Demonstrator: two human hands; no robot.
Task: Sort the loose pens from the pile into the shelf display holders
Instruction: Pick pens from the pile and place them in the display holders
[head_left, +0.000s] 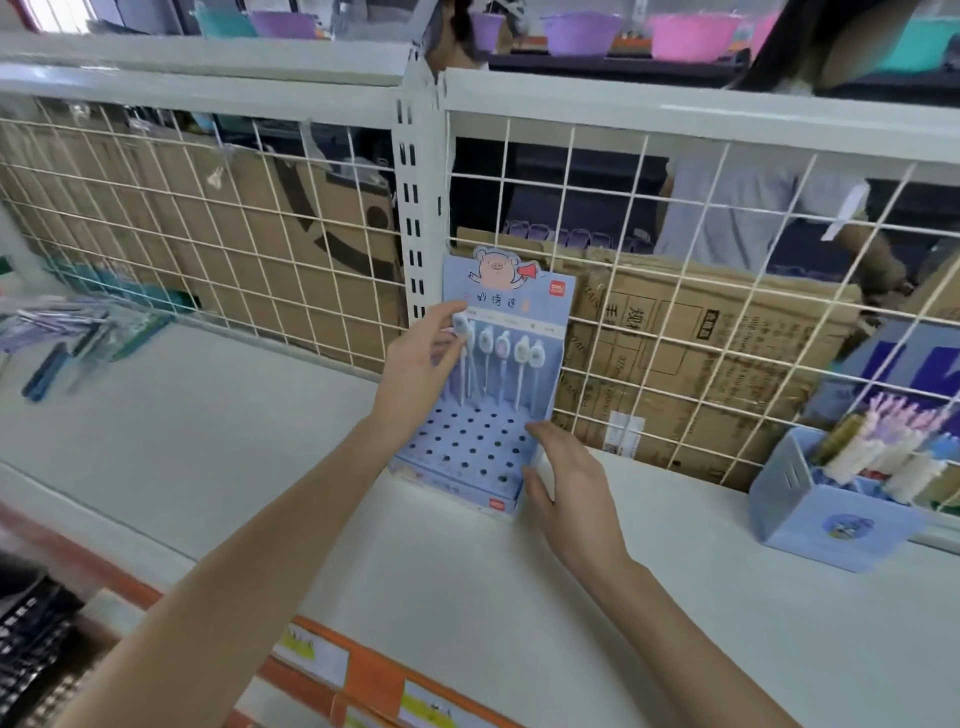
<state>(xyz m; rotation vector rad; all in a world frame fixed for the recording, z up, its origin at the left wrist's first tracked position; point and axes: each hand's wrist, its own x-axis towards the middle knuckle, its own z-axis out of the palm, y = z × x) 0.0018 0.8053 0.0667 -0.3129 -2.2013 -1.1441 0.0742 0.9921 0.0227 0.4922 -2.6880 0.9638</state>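
Observation:
A light blue cardboard pen display holder (470, 449) with a pig picture on its back card stands on the white shelf (223, 441) against the wire grid. Several white pens with rounded toppers (522, 353) stand in its back row of holes. My left hand (421, 364) pinches the top of one pen (461, 325) at the holder's left side. My right hand (566, 491) rests with relaxed fingers against the holder's right front corner. A pile of loose pens (67, 332) lies blurred at the far left of the shelf.
A blue plastic bin (810, 512) with pens inside stands at the right. Behind the wire grid (649, 291) are cardboard boxes and a person. An orange shelf edge with price labels (363, 670) runs along the front.

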